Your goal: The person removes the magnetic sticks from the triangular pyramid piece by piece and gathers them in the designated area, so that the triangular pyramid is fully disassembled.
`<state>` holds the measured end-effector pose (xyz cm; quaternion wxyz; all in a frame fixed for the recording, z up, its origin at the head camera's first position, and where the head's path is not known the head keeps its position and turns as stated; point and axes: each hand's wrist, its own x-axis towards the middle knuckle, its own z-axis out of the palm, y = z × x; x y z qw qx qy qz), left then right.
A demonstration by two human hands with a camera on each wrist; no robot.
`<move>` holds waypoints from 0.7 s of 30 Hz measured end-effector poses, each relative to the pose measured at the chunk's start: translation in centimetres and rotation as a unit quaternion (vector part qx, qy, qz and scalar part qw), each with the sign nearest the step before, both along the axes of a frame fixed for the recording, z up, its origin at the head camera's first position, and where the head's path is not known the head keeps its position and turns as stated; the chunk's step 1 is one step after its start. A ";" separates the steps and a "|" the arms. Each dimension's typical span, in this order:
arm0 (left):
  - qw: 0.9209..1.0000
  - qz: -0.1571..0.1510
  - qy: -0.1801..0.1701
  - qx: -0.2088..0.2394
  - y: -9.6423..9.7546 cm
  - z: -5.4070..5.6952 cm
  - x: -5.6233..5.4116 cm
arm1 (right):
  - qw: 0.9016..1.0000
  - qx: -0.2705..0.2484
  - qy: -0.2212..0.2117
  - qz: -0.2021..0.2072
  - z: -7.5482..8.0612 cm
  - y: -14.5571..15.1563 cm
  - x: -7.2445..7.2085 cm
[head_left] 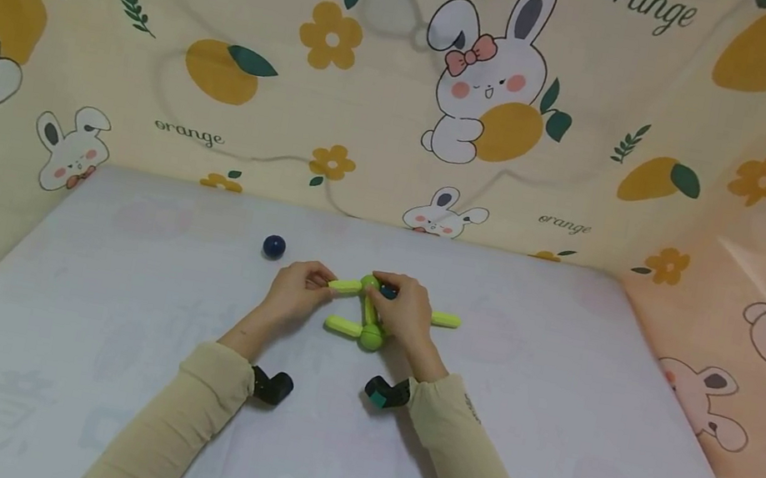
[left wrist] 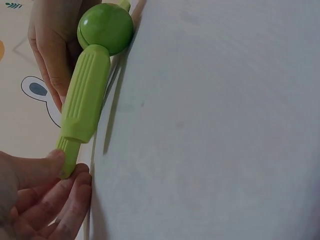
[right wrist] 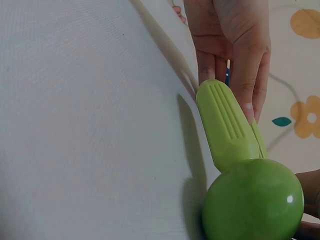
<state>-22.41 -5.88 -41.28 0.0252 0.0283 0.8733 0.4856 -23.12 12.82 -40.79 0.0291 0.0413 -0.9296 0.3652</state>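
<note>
Left on the tabletop (head_left: 115,296), a blue ball (head_left: 273,247) lies apart. Left hand (head_left: 298,290) pinches a green rod (head_left: 347,287) meeting the upper green ball (head_left: 368,280) between both hands; right hand (head_left: 410,313) grips a dark blue piece (head_left: 388,292) beside it, presumably for steadiness.

- From the head, the table (head_left: 67,355) is seen from above, facing forward, farthest away.
- From the left wrist, the green toy (left wrist: 87,95) is seen close, towards the right hand (left wrist: 52,47).
- From the right wrist, the toy is shared, close too, towards the left hand (right wrist: 242,42).
</note>
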 end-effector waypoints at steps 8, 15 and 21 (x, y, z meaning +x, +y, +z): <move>1.000 -0.009 -0.007 -0.006 0.1 0.4 0.1 | 1.000 0.002 -0.005 -0.008 0.1 0.0 -0.1; 0.999 -0.014 -0.030 0.000 0.0 0.4 0.3 | 1.000 -0.004 -0.004 -0.012 -0.1 -0.1 -0.1; 0.998 -0.042 -0.033 0.021 -0.5 0.4 0.4 | 1.000 0.000 0.005 -0.019 -0.1 0.1 0.1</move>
